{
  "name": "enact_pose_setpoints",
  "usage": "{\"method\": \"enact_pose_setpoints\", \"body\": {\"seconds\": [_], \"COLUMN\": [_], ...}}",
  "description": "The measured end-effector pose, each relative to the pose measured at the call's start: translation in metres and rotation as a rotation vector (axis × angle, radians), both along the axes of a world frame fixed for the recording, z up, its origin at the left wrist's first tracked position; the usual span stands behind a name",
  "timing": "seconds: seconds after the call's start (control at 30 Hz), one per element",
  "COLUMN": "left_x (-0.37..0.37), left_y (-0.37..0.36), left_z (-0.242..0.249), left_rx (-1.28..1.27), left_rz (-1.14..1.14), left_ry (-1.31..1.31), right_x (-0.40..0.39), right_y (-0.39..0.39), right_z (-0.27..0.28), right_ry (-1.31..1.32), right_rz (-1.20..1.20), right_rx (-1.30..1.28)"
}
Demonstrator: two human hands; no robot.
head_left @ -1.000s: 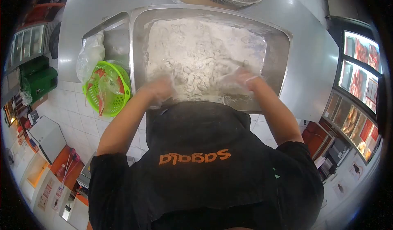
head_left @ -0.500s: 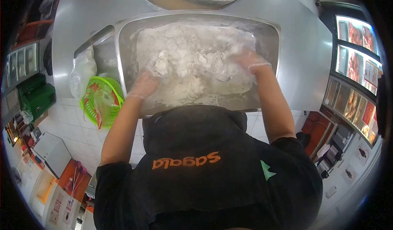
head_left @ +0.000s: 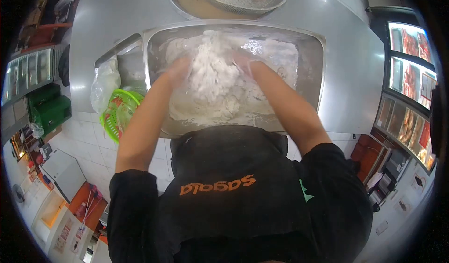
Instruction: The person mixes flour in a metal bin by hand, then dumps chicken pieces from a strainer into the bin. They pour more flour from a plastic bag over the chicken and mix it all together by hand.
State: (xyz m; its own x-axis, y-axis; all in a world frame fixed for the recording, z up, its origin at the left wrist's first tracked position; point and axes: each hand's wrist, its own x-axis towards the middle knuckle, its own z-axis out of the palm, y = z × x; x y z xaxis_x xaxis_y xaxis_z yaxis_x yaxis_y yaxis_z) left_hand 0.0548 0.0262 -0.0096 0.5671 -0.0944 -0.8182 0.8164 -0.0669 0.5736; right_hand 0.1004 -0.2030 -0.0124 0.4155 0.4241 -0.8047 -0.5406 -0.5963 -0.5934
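Note:
A deep steel basin (head_left: 308, 83) holds white flour (head_left: 280, 52) with lumpy, flour-coated pieces (head_left: 213, 71) heaped in its middle. At the left side of this heap is my left hand (head_left: 180, 71), in a clear plastic glove. My right hand (head_left: 244, 62), also gloved, touches the heap's right side, so the coated pieces lie between both hands. Motion smears the hands, and flour and pieces hide most of their fingers. What the pieces are under the coating cannot be made out.
Beyond the basin stands a round pan of cloudy liquid (head_left: 184, 1) with a mesh strainer (head_left: 243, 3) in it. To the left are a smaller steel well (head_left: 131, 64), a clear plastic bag (head_left: 106, 83) and a green basket (head_left: 111, 122). Lit display cases (head_left: 407, 71) line the right.
Both hands have moved inward from the basin's sides and up toward its middle. The coated pieces are now gathered into a taller heap between them. The view has shifted slightly.

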Motion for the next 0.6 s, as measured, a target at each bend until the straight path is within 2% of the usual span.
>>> {"method": "enact_pose_setpoints", "body": {"seconds": [0.03, 0.1, 0.13, 0.2, 0.23, 0.3, 0.33, 0.4, 0.47, 0.53, 0.57, 0.6], "left_x": [-0.014, -0.041, -0.050, -0.068, -0.078, -0.091, -0.084, -0.051, -0.035, -0.041, -0.053, -0.064], "left_y": [0.007, 0.027, 0.016, -0.013, -0.021, -0.033, -0.040, -0.048, -0.032, -0.013, -0.002, 0.009], "left_z": [-0.003, -0.010, 0.003, 0.026, 0.024, 0.017, 0.016, 0.008, -0.041, -0.082, -0.097, -0.113], "left_rx": [0.142, 0.403, 0.432, 0.491, 0.602, 0.840, 0.875, 0.955, 1.016, 0.927, 0.798, 0.673], "left_rz": [-0.409, -1.229, -1.309, -1.468, -1.495, -1.535, -1.534, -1.525, -1.434, -1.291, -1.200, -1.105], "left_ry": [-0.241, -0.732, -0.646, -0.471, -0.562, -0.754, -0.706, -0.617, -0.647, -0.703, -0.730, -0.754], "right_x": [-0.002, -0.022, -0.038, -0.063, -0.075, -0.085, -0.087, -0.085, -0.074, -0.062, -0.066, -0.065], "right_y": [-0.011, -0.037, -0.048, -0.061, -0.058, -0.052, -0.049, -0.041, -0.031, -0.027, -0.027, -0.028], "right_z": [0.030, 0.031, 0.016, -0.004, 0.004, 0.010, 0.011, -0.002, -0.046, -0.050, -0.051, -0.040], "right_ry": [-0.064, -0.341, -0.559, -0.641, -0.496, -0.729, -1.107, -1.308, -0.948, -1.255, -1.393, -1.229], "right_rz": [0.194, 0.569, 0.742, 0.974, 1.032, 1.080, 1.052, 0.861, 0.586, 0.578, 0.569, 0.528], "right_rx": [-0.071, 0.004, 0.153, 0.123, -0.062, -0.218, -0.182, -0.088, 0.009, -0.003, -0.007, -0.037]}}
